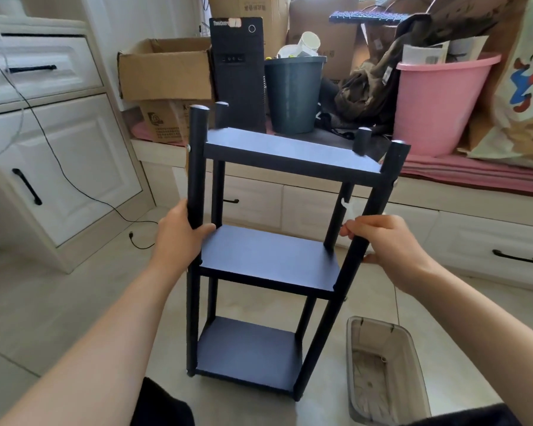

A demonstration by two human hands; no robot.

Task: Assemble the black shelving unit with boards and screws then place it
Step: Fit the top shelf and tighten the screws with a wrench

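Standing upright on the tiled floor (74, 302), the black shelving unit (268, 256) is gripped at mid-height: the left hand (179, 235) is curled round its near-left post, the right hand (388, 241) curled round its near-right post, both just above the middle board. A clear plastic bin (385, 373) near right on the floor holds crumpled liner; far behind, a grey bucket (293, 93) holds paper cups and a pink tub (437, 109) holds papers. Three dark boards sit level between four round posts, screw heads showing at the joints.
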